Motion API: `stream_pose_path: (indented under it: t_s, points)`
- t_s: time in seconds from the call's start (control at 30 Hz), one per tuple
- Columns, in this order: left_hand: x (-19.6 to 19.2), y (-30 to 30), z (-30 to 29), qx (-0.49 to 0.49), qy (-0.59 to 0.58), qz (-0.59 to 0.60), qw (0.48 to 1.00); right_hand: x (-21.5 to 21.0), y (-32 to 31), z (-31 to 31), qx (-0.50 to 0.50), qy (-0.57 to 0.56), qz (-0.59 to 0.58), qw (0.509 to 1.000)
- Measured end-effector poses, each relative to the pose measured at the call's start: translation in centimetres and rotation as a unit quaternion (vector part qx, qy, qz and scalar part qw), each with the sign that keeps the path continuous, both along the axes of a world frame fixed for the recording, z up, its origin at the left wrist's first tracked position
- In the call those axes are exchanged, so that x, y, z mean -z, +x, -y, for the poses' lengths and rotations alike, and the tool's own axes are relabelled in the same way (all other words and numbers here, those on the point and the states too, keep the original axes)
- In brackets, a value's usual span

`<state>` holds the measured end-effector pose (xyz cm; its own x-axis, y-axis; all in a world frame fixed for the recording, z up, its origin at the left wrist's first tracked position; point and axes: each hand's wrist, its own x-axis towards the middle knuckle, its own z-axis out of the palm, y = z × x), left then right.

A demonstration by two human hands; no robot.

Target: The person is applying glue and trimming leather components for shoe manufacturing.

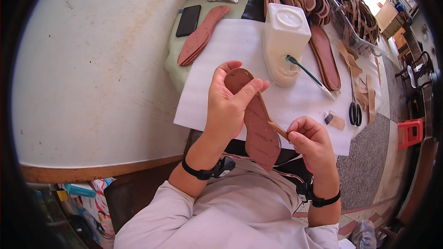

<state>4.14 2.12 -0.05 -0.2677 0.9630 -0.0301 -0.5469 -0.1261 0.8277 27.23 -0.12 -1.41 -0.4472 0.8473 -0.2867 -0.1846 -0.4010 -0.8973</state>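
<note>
My left hand (224,103) grips a reddish-brown shoe insole (260,131) near its rounded heel end, thumb on top and fingers behind. The insole hangs tilted over the front edge of the table, with its wider end toward my body. Between the fingertips of my right hand (314,144) is the free end of a narrow brown leather strip (279,130). That strip runs along the insole's right edge and stands away from it near the middle. My left thumb presses at the edge where strip and insole meet.
A white plastic jug (287,30) with a cut opening stands beyond my hands, a green-and-white brush (310,74) leaning from it. Black scissors (355,113) and leather scraps (370,97) lie right. Stacked insoles (203,37) and a black phone (188,20) lie left; a strip-filled bin (353,16) stands far right.
</note>
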Motion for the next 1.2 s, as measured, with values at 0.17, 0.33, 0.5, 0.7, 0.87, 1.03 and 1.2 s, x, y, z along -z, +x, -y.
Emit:
stream_pose_path:
  t_s: [0.17,0.33,0.5,0.7,0.87,1.03,1.2]
  points:
    - [0.1,0.1,0.0,-0.008,0.001,0.031,0.999,0.7,0.0,0.4,0.027,-0.004,0.019,0.999]
    - [0.2,0.1,-0.1,-0.021,-0.001,0.049,0.999,0.9,-0.2,1.0,0.059,0.006,0.028,0.998]
    - [0.0,0.1,-0.1,-0.029,0.001,0.05,0.998,0.8,0.0,1.1,0.057,0.023,0.027,0.998]
    - [0.2,0.1,-0.2,-0.032,0.012,0.058,0.998,1.0,0.1,1.4,0.063,0.026,0.015,0.998]
    - [0.1,0.1,-0.1,-0.038,0.017,0.057,0.997,1.1,-0.1,1.5,0.063,0.022,0.007,0.998]
    - [0.4,0.0,-0.2,-0.039,0.021,0.064,0.997,1.2,-0.2,1.7,0.065,0.04,0.014,0.997]
    - [0.4,0.1,-0.1,-0.05,0.023,0.077,0.996,1.4,-0.3,1.8,0.066,0.083,0.044,0.993]
